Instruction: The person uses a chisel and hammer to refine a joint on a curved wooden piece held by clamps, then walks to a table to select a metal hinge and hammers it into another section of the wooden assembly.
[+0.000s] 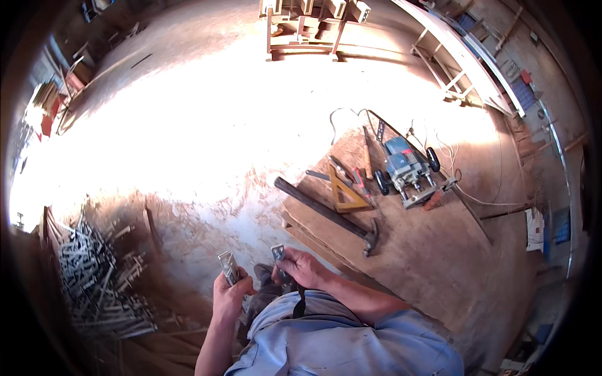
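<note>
My left hand (229, 294) is closed around a small flat metal bracket (228, 267), thumb and fingers wrapped about its lower end so the upper end sticks up above my fist. My right hand (303, 268) grips a second metal piece (278, 254) of the same kind, fingers curled tight on it, with its top showing above my knuckles; a dark strap or handle hangs down below that hand, though I cannot tell what it belongs to. The two pieces are near each other but apart, both held over the dusty floor just in front of my blue shirt (338, 338). To my left lies a heap of pale metal pieces (103, 282). To my right is a wooden board (426, 250), and on it rest a hammer (332, 216) with its long dark handle running toward me, an orange triangular square (347, 194) just beyond it, and a grey power router (407, 169) with its cord trailing off. Farther away a wooden frame (304, 31) stands on the sunlit floor.
</note>
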The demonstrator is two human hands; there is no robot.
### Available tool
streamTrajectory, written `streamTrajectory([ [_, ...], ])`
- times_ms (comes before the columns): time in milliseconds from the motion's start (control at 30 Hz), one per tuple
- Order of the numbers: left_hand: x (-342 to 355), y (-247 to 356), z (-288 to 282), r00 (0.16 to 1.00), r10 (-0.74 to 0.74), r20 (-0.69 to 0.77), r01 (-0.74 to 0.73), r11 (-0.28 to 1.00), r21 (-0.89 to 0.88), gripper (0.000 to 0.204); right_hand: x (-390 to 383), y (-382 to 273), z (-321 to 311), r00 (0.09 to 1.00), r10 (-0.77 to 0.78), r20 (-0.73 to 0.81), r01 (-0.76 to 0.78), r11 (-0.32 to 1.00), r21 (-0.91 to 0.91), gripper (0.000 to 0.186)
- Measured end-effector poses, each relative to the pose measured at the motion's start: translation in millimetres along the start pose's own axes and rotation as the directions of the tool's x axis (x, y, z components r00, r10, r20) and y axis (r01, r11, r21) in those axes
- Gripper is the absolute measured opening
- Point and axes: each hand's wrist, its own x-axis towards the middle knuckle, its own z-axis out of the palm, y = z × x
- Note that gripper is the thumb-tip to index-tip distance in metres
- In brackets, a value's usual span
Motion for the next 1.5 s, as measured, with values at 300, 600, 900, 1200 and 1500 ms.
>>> streamTrajectory([
  [300,158.6,109.2,-1.4,0.990,-0.081,0.114,0.015,0.875,0.484,0.010,136.0,-30.1,4.3,0.997,0.022,-0.075,-0.019,0.999,0.040,0.011],
  [600,294.3,189.1,29.4,0.955,0.035,0.295,-0.215,0.766,0.606,0.013,238.0,-33.0,-41.7,0.842,-0.320,-0.434,0.267,0.947,-0.179,0.016],
  [900,495.3,269.3,24.0,0.942,0.150,0.299,-0.244,0.919,0.308,0.005,116.1,146.5,-86.9,0.062,0.093,-0.994,-0.741,0.671,0.017,0.045],
  [1200,619.9,340.7,14.9,0.888,0.130,0.440,-0.306,0.882,0.357,0.006,170.2,125.8,-88.3,-0.350,0.504,-0.790,-0.244,0.765,0.596,0.054],
  [1500,692.9,369.5,64.1,0.845,0.055,0.532,-0.278,0.895,0.349,0.005,184.3,133.1,-119.4,-0.532,0.495,-0.687,-0.199,0.715,0.670,0.041],
])
